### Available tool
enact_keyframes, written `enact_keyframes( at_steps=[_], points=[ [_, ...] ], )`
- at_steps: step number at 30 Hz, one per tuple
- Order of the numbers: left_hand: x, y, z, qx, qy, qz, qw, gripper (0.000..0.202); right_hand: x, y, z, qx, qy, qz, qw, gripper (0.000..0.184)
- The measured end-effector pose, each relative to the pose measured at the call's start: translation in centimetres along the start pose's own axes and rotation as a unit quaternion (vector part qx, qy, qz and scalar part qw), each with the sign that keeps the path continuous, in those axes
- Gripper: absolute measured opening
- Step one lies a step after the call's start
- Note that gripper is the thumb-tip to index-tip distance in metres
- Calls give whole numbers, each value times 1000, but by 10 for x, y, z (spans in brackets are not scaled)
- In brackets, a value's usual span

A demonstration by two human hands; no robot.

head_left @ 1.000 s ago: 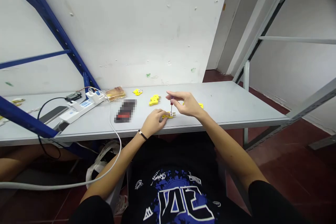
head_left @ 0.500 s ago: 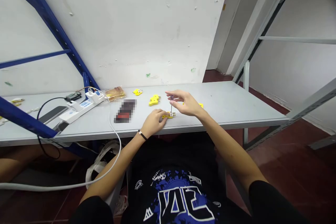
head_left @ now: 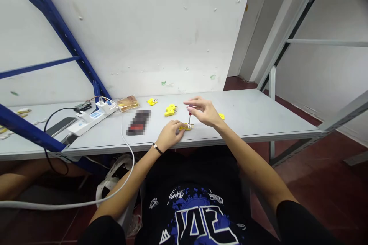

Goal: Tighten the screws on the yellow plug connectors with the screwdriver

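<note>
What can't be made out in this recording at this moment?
All in the head view:
- Near end of the yellow plug: covered by the left hand.
- Screwdriver handle: mostly hidden by the right hand's fingers; its tip is too small to tell what it meets.
- Yellow piece beyond the right wrist: partly hidden by it.
- Dark-and-red item: pixelated.
- White cable: cut off by the left edge.

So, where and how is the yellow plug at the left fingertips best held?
Probably pinch the yellow plug by its left end, coming from the left, as the left hand does: its prongs point right, and the screwdriver stands upright over its white part.
</note>
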State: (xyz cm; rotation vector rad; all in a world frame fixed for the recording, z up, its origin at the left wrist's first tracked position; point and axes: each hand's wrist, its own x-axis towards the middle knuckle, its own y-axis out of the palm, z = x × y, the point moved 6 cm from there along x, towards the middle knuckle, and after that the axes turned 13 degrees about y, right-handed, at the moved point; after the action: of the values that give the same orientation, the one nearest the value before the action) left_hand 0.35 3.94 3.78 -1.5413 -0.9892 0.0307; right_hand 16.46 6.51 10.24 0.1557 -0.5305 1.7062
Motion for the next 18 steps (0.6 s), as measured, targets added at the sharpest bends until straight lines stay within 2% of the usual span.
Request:
enact_keyframes(
  at_steps=[3, 7, 11, 14, 18],
  points=[
    [0, 0, 0, -2, 1, -4, 1000, 19, 2, 0, -3, 21, 16, -14, 1000, 32],
    [0, 0, 1, -1, 3, -5, 1000, 18, 1, -2, -2, 44, -5, -38, 998, 35],
    [0, 0, 1, -4, 4, -7, 1000, 20, -2, 1, 4, -4, -26, -30, 999, 30],
    [0, 0, 1, -2, 0, -5, 1000, 21, -1, -2, 6, -45, -34, -59, 997, 25],
    [0, -1, -1, -2, -3, 3, 1000, 21, -2, -2, 8, -23, -45, -45, 998, 24]
  ],
)
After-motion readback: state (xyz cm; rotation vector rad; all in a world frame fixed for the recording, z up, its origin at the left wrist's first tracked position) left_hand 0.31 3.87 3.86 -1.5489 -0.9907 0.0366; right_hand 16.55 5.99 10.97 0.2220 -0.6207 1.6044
